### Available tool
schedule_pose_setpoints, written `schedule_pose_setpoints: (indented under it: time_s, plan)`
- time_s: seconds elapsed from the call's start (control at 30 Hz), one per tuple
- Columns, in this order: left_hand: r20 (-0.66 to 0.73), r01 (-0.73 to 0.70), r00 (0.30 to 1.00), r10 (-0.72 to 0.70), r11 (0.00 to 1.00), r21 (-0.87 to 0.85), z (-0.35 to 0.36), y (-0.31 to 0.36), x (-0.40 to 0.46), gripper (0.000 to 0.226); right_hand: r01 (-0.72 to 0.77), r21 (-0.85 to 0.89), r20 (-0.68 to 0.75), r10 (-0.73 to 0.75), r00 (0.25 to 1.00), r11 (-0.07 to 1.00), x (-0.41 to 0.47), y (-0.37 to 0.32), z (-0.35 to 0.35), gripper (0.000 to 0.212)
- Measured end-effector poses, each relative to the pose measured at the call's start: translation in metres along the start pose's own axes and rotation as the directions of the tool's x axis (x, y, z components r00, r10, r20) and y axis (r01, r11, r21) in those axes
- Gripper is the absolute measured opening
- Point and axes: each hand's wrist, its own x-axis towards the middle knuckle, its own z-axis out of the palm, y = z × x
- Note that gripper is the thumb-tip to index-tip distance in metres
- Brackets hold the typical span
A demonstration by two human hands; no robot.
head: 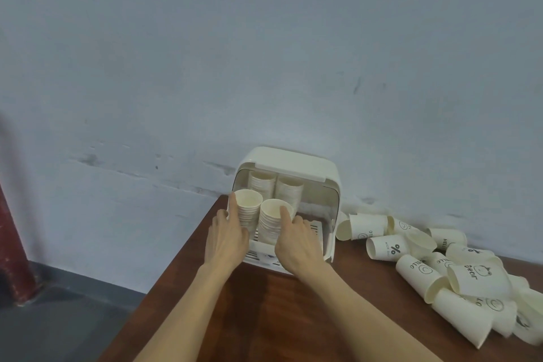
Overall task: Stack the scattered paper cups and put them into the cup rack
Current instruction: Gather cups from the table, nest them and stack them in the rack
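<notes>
A white cup rack (320,173) with a raised lid stands on the brown table against the wall. Two stacks of paper cups (289,189) stand at its back. Two more stacks lean at its front: the left stack (246,209) and the right stack (269,223). My left hand (226,235) lies against the left stack's side with its fingers straight. My right hand (296,241) touches the right stack, its index finger on the top cup's rim. Loose cups (423,267) lie scattered on the table to the right.
The table (264,311) ends at its left edge just beside the rack, with grey floor (58,317) below. A red post (14,250) stands at far left. The wall runs right behind the rack and the pile of cups.
</notes>
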Motion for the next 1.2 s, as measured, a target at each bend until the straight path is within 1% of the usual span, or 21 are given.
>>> schedule_pose_setpoints:
  time_s: [0.03,0.1,0.17,0.23,0.3,0.4,0.53,0.63,0.7,0.8,0.9,0.97,1.07,1.2]
  plan:
    - [0.001,0.007,1.000,-0.007,0.999,-0.049,0.001,0.001,0.000,0.085,-0.036,0.088,-0.025,0.038,0.999,0.995,-0.001,-0.001,0.002,0.068]
    - [0.002,0.000,1.000,0.000,0.992,-0.124,0.003,0.001,0.003,0.086,-0.121,0.283,-0.051,0.141,0.989,0.952,-0.001,-0.004,0.009,0.080]
    - [0.012,-0.008,1.000,0.010,0.987,-0.159,0.004,0.000,0.006,0.089,-0.206,0.437,-0.011,0.234,0.972,0.876,0.002,-0.007,0.013,0.084]
    - [0.033,-0.003,0.999,0.009,0.986,-0.169,0.007,-0.001,0.009,0.092,-0.258,0.537,0.022,0.292,0.956,0.803,0.008,-0.007,0.015,0.084]
    - [0.046,0.005,0.999,0.003,0.985,-0.174,0.009,-0.003,0.012,0.094,-0.276,0.589,0.037,0.316,0.948,0.760,0.014,-0.005,0.019,0.087]
    - [0.048,0.032,0.999,-0.024,0.986,-0.163,0.014,-0.005,0.020,0.101,-0.303,0.613,0.054,0.344,0.937,0.730,0.024,0.000,0.031,0.082]
    - [0.043,0.055,0.998,-0.051,0.991,-0.123,0.019,-0.004,0.026,0.115,-0.296,0.548,0.056,0.319,0.946,0.782,0.044,0.020,0.067,0.068]
    - [0.048,0.086,0.996,-0.081,0.990,-0.115,0.024,-0.001,0.027,0.120,-0.302,0.551,0.039,0.338,0.940,0.778,0.042,0.019,0.061,0.068]
    - [0.036,0.109,0.994,-0.105,0.986,-0.128,0.026,0.003,0.028,0.119,-0.300,0.580,0.026,0.351,0.936,0.757,0.037,0.018,0.054,0.069]
    - [-0.016,0.129,0.991,-0.132,0.985,-0.117,0.031,0.009,0.026,0.113,-0.322,0.610,0.014,0.396,0.918,0.724,0.027,0.023,0.040,0.066]
    - [-0.091,0.121,0.987,-0.134,0.983,-0.138,0.036,0.021,0.019,0.109,-0.370,0.555,-0.033,0.464,0.885,0.745,0.023,0.044,0.031,0.059]
    - [-0.119,0.092,0.986,-0.115,0.978,-0.185,0.042,0.033,0.011,0.107,-0.405,0.519,-0.032,0.491,0.871,0.753,0.025,0.056,0.028,0.060]
    - [-0.147,0.025,0.988,-0.053,0.982,-0.187,0.053,0.048,-0.004,0.105,-0.398,0.506,-0.016,0.470,0.882,0.765,0.033,0.065,0.029,0.060]
    - [-0.146,0.046,0.987,-0.069,0.987,-0.156,0.060,0.061,-0.006,0.102,-0.402,0.488,0.009,0.456,0.890,0.775,0.047,0.067,0.033,0.056]
